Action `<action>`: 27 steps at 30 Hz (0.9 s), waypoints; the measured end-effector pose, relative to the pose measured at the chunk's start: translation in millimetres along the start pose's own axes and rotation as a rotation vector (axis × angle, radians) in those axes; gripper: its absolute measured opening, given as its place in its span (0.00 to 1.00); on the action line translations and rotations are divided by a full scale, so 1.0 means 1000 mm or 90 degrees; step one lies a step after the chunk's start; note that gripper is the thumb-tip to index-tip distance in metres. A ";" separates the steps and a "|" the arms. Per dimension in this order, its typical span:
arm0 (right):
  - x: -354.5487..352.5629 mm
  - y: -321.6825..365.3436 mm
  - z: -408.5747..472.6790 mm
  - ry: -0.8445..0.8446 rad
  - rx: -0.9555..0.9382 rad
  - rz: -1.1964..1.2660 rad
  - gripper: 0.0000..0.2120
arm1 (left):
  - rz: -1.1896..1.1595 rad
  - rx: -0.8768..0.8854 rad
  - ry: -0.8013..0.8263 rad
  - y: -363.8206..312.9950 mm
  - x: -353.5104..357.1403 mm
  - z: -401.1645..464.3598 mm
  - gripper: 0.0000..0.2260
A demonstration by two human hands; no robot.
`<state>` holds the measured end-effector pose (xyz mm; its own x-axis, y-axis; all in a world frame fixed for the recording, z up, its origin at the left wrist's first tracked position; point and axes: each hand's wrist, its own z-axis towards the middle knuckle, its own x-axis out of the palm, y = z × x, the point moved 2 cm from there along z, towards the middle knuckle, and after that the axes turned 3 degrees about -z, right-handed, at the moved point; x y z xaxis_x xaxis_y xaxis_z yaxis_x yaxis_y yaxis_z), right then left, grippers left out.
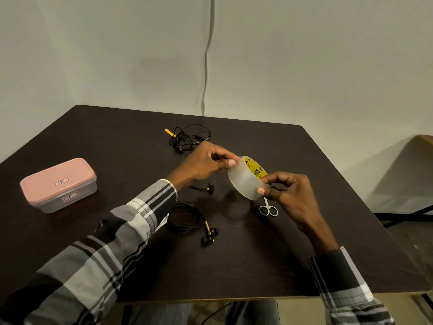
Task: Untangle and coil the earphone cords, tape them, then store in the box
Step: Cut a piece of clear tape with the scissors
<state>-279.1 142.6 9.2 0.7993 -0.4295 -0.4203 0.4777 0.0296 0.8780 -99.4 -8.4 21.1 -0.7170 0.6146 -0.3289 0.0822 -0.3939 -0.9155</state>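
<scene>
A clear tape roll (246, 179) with a yellow core is held above the table between both hands. My right hand (288, 195) grips its near right side. My left hand (206, 164) pinches the roll's upper left edge with thumb and fingers. A coiled black earphone cord (187, 218) with gold-trimmed earbuds (209, 235) lies near my left sleeve. Another earbud (209, 186) lies under my left wrist. A tangled black earphone (187, 138) with a yellow tag rests farther back. The pink-lidded plastic box (59, 184) sits shut at the left.
Small metal scissors (269, 208) lie on the dark table (328, 254) just below the tape roll, partly behind my right hand. A cable runs down the wall behind the table. Another piece of furniture stands at the right edge.
</scene>
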 end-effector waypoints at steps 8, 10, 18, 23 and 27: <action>0.002 0.002 0.002 -0.032 -0.017 0.007 0.06 | -0.060 0.001 -0.079 -0.003 0.002 -0.013 0.16; 0.003 0.003 0.002 -0.042 -0.018 0.015 0.06 | -0.050 0.020 -0.074 -0.003 0.004 -0.016 0.15; 0.005 0.004 0.001 -0.032 -0.010 0.023 0.06 | 0.055 0.092 -0.111 -0.001 -0.001 -0.017 0.06; 0.007 0.005 0.001 -0.020 -0.014 0.037 0.04 | 0.112 0.179 -0.150 -0.003 0.000 -0.019 0.08; 0.009 0.007 0.001 -0.009 -0.006 0.083 0.04 | 0.179 0.230 -0.162 -0.004 0.000 -0.018 0.05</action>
<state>-269.3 137.9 12.4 0.8492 -0.4349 -0.2996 0.3737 0.0939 0.9228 -87.6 5.3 20.2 -0.8509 0.2840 -0.4421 0.0831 -0.7581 -0.6469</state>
